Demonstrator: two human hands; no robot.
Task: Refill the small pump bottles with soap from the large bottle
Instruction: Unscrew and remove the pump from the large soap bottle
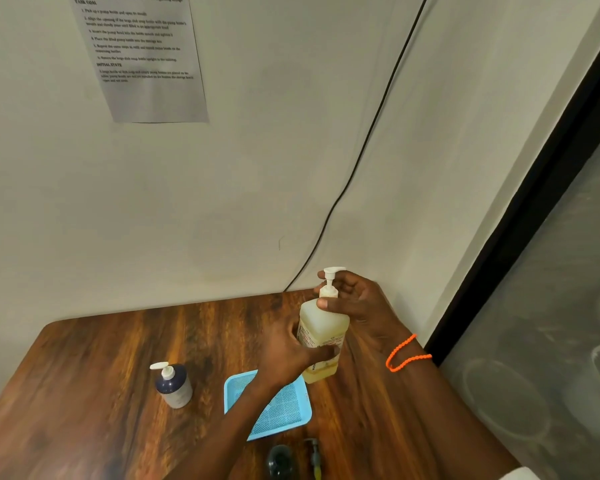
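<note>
A wooden table (94, 368) meets a pale wall (222, 188) (printed sheet (142, 57) taped up, black cable (368, 140) trailing down).

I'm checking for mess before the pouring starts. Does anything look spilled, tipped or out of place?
No spill shows on the table. One oddity: near the front edge, a small dark bottle stands open, its pump head lying loose on the wood beside it.

Left hand (288, 351) and right hand (357, 303) forward, fingers (329, 277) curled, wrists close together.

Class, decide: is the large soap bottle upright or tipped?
Upright: the large soap bottle stands on the table, pump on top, both hands holding it.
</note>
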